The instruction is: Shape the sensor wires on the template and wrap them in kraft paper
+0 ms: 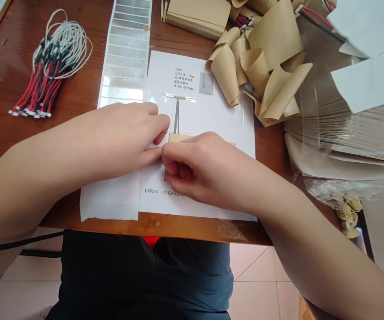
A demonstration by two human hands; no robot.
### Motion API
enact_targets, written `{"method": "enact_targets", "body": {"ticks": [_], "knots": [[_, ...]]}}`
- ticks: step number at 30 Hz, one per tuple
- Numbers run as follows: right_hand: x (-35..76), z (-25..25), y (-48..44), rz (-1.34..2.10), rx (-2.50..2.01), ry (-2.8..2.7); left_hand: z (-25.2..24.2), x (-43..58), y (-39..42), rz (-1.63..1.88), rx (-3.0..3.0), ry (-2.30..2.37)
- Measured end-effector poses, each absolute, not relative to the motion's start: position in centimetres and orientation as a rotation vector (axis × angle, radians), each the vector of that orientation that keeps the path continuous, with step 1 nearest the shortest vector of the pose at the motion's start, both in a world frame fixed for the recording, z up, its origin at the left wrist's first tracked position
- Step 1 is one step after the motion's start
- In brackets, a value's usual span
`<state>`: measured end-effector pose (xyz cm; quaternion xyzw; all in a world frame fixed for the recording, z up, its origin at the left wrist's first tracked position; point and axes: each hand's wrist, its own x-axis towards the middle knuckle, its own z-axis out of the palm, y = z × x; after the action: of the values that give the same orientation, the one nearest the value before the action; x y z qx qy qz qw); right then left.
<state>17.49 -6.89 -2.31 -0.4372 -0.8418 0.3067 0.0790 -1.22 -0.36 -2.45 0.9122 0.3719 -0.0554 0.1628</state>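
Observation:
My left hand (141, 129) is over the left side of a printed sheet (228, 120), its fingers curled and its thumb reaching to my right hand. My right hand (195, 171) is closed, thumb against the bent fingers, beside the left thumb tip. Whatever the fingertips pinch is hidden. Under my right hand lies a flat brown paper piece (178, 138), mostly covered. Above it, a dark two-strand lead (177, 116) runs up to clear tape on the sheet. A white backing strip with silver foil labels (125, 58) passes beneath my left hand.
At the left lies a bundle of red, black and white wires (54, 62) with small connectors. A stack of brown paper (196, 15) sits at the back. Curled brown paper pieces (261, 62) are heaped at back right, beside a plastic-wrapped stack of sheets (341, 151).

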Motion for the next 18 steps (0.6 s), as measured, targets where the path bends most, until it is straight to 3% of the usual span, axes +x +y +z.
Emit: {"method": "enact_targets", "body": {"ticks": [18], "knots": [[17.32,-2.14,-6.87,0.947,-1.322,-2.535,-2.41,-1.25,-0.28,-0.194,2.672,1.032]]}}
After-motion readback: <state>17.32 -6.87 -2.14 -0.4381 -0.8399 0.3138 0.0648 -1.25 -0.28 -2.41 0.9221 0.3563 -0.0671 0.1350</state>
